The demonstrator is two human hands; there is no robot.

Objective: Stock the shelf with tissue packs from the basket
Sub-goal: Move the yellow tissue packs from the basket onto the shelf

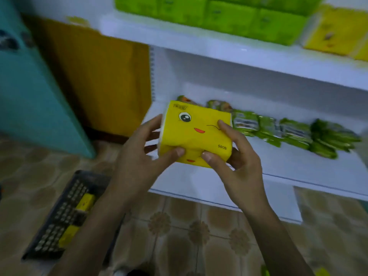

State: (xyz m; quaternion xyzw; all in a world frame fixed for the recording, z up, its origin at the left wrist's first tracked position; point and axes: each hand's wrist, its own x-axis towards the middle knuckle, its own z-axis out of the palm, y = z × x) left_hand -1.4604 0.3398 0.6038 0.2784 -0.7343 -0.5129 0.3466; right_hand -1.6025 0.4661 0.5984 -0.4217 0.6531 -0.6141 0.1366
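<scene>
Nearest the camera, below and to the left of the held pack, a dark plastic lattice basket (65, 214) sits on the patterned brown floor tiles (179, 236). At least two small yellow packs (85, 202) lie inside it; the left forearm hides the rest of its inside.

Above the basket, both hands hold one soft yellow tissue pack printed with a winking cartoon face (196, 134). The left hand (139, 154) cups its left end and the right hand (237, 156) its right end. The fingers (177, 152) of each are curled round it, with both thumbs pressed into the near edge and denting the wrap. The pack's long axis runs roughly left to right between the palms, printed face up, and it is off every surface.

Just beyond and beneath the pack runs the white lower shelf board (298, 166). Right of the pack, a row of small green foil sachets (294, 132) lies on that board. The board directly behind the pack looks bare, so a push straight forward would probably land it there with neither hand favoured.

Farther, up from the pack, the white upper shelf (199, 46) carries a row of bright green tissue packs (219, 16). Matching yellow packs (336, 30) sit up and to the right; that spot is nearer the right hand.
</scene>
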